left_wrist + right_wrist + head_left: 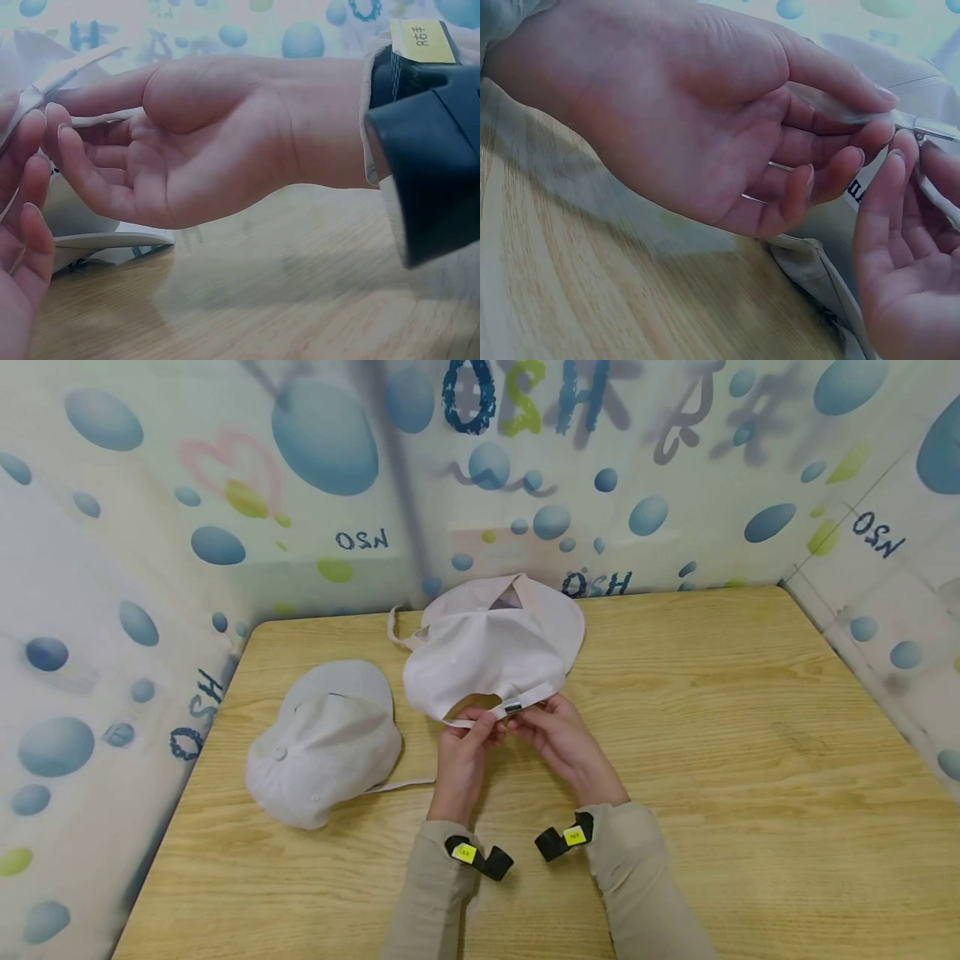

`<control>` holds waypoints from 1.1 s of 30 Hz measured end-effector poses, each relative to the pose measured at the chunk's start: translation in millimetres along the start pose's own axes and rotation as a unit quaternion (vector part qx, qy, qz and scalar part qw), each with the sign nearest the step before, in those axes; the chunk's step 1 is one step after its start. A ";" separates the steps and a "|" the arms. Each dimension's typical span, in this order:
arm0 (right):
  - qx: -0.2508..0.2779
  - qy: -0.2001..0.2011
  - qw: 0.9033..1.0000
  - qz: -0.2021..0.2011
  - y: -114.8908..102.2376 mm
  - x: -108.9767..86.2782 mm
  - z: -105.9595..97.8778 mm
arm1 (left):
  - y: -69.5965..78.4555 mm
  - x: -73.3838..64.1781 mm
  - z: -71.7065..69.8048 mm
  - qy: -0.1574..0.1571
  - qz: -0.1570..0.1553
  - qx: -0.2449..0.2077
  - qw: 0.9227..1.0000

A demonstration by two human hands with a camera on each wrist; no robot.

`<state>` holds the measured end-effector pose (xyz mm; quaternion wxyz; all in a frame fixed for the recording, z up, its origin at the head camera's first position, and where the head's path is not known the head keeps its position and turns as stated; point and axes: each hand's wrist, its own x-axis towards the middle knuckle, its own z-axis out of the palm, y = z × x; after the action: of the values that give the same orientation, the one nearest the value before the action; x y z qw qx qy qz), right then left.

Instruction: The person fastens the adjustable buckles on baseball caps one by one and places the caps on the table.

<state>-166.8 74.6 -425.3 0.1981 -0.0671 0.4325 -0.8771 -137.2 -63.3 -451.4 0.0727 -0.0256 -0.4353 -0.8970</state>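
A white baseball cap [480, 652] lies with its back opening and adjustable strap [538, 695] toward me. The strap carries a small metal buckle [513, 706]. With thumb and fingers, my left hand [459, 770] pinches the strap just left of the buckle. My right hand [572, 752] pinches the strap at the buckle's right side. Fingertips of both hands nearly meet in the right wrist view, where the left hand [705, 112] fills most of the picture beside the buckle [936, 127]. The left wrist view shows the right hand [202, 142] palm-side, its fingers curled.
A pale grey cap [322, 760] sits to the left, its loose strap [401, 785] pointing toward my left wrist. Another pale pinkish cap [468, 596] is behind the held one, against the patterned wall [300, 568]. Wooden table [750, 760] extends to the right.
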 end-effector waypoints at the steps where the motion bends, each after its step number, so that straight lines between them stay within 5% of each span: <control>1: -0.001 0.001 1.000 0.000 0.1 -0.2 -0.1 | -0.2 -0.1 0.1 -0.002 0.000 0.001 1.000; 14: 0.041 0.027 0.999 -0.001 -3.8 -2.2 0.0 | 0.9 -2.3 1.1 -0.007 -0.015 -0.007 1.000; 33: 0.100 0.002 0.995 -0.001 -4.9 -1.7 -3.3 | 1.6 -1.8 1.2 -0.006 0.010 -0.008 1.000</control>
<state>-167.6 80.4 -423.4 0.2017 -0.0454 0.3427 -0.9164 -135.2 -63.2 -449.7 0.0790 -0.0362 -0.4284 -0.8994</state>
